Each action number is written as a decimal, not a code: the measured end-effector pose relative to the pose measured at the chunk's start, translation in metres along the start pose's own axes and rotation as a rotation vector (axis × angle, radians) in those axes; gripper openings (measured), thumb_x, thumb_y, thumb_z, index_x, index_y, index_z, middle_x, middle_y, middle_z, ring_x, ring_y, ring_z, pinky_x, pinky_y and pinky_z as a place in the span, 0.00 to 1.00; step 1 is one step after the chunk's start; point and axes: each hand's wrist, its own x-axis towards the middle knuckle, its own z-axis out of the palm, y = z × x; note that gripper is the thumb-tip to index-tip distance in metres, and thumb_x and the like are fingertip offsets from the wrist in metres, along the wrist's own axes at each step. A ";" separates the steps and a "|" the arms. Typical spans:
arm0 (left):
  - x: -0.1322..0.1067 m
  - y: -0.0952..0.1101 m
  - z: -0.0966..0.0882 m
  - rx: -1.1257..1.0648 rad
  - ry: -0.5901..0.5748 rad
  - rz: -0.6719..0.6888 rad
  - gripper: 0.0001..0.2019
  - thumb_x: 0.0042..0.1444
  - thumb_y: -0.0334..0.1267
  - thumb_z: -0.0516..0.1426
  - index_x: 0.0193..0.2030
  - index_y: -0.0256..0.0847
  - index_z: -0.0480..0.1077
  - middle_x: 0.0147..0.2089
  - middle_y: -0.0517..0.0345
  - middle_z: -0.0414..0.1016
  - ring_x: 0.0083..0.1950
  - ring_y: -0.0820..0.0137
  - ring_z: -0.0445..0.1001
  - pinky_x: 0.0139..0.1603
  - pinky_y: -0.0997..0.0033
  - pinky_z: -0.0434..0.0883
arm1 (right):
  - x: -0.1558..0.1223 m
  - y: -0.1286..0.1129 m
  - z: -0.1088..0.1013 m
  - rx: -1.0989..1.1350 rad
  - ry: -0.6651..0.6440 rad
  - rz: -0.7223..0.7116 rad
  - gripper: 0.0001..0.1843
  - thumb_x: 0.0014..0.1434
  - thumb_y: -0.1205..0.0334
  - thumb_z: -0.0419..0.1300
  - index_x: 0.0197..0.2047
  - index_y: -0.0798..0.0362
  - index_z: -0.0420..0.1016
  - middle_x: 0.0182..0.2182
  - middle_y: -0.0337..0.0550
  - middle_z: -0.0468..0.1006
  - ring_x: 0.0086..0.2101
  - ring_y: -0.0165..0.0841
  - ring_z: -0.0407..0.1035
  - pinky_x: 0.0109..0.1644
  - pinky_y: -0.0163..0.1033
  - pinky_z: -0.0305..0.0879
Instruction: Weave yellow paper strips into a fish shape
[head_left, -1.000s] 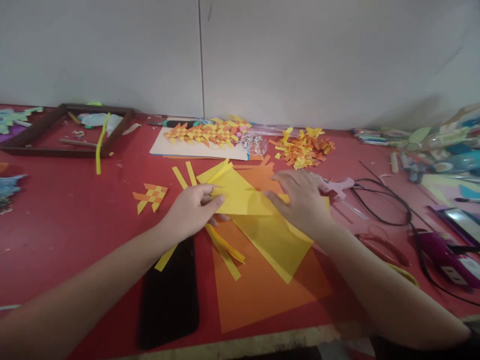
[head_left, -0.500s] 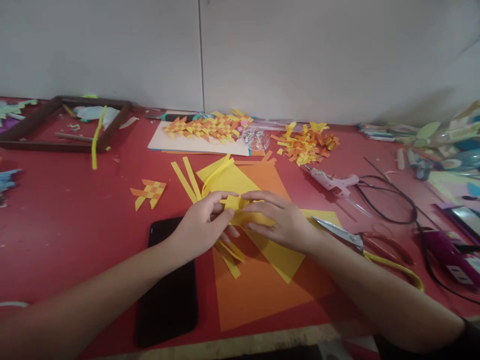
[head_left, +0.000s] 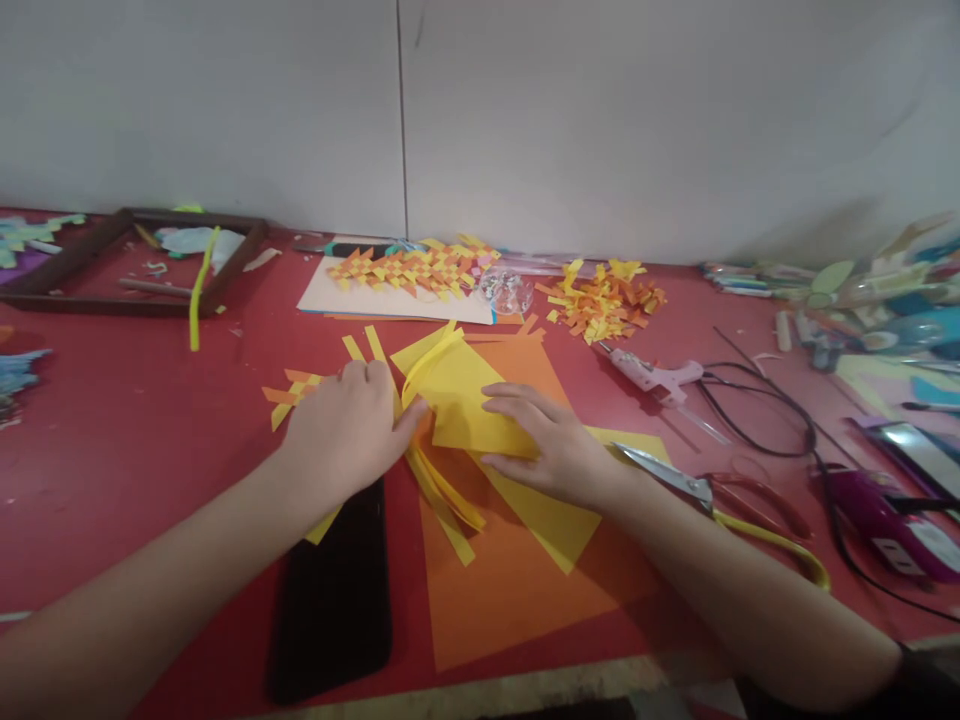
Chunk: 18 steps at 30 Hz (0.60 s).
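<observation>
My left hand [head_left: 346, 430] lies curled over a bunch of yellow paper strips [head_left: 442, 490] at the left edge of a yellow paper sheet [head_left: 469, 400]. Its thumb pinches the strips where they bend. My right hand [head_left: 541, 445] rests on that yellow sheet with its fingers stretched flat, pressing it down. Under both lies a large orange sheet [head_left: 510, 580] on the red table [head_left: 120, 440]. A small woven orange-and-yellow paper fish [head_left: 289, 392] peeks out just left of my left hand.
A black phone [head_left: 334, 600] lies under my left forearm. Scissors [head_left: 720, 495] lie right of my right hand, with a pink glue gun [head_left: 652, 375] and black cables [head_left: 765, 410] beyond. Woven fish on white paper [head_left: 405, 280], scraps [head_left: 600, 298] and a wooden frame [head_left: 127, 262] line the back.
My left hand slid left and now covers part of the woven fish, gripping the strips. My right hand flattened on the yellow sheet. The small folded piece between my fingers is gone from sight.
</observation>
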 end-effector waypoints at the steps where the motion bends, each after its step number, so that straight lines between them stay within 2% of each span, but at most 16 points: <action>1: 0.001 -0.001 0.000 0.044 -0.049 -0.004 0.29 0.62 0.55 0.44 0.45 0.27 0.69 0.40 0.31 0.73 0.41 0.39 0.76 0.35 0.49 0.71 | 0.000 0.000 0.000 -0.012 -0.025 0.003 0.25 0.60 0.54 0.63 0.58 0.49 0.65 0.58 0.55 0.70 0.59 0.45 0.66 0.62 0.55 0.66; 3: 0.003 -0.002 0.002 0.071 -0.104 -0.016 0.29 0.61 0.55 0.45 0.44 0.27 0.71 0.41 0.29 0.74 0.44 0.37 0.75 0.36 0.49 0.71 | -0.001 -0.001 -0.001 -0.026 -0.070 0.011 0.28 0.59 0.52 0.64 0.59 0.50 0.64 0.60 0.56 0.69 0.60 0.46 0.65 0.62 0.56 0.65; 7: 0.009 -0.001 0.003 0.046 -0.178 0.021 0.18 0.57 0.45 0.49 0.40 0.35 0.74 0.42 0.35 0.77 0.46 0.43 0.77 0.37 0.55 0.71 | -0.001 -0.002 -0.001 -0.038 -0.096 0.046 0.35 0.56 0.44 0.65 0.61 0.52 0.63 0.61 0.58 0.68 0.61 0.48 0.64 0.63 0.57 0.65; 13: 0.016 -0.003 -0.005 -0.001 -0.194 0.067 0.10 0.54 0.35 0.50 0.32 0.38 0.73 0.34 0.40 0.78 0.37 0.53 0.78 0.32 0.63 0.67 | -0.001 -0.002 -0.001 -0.034 -0.063 0.060 0.37 0.56 0.44 0.64 0.63 0.53 0.62 0.60 0.60 0.68 0.60 0.48 0.64 0.63 0.57 0.64; 18: 0.024 -0.016 -0.011 -0.114 -0.154 0.113 0.09 0.55 0.38 0.51 0.25 0.42 0.65 0.27 0.49 0.73 0.29 0.60 0.73 0.27 0.67 0.59 | 0.000 0.000 -0.001 -0.013 -0.076 0.086 0.37 0.56 0.43 0.63 0.63 0.51 0.62 0.61 0.58 0.68 0.61 0.48 0.64 0.63 0.58 0.65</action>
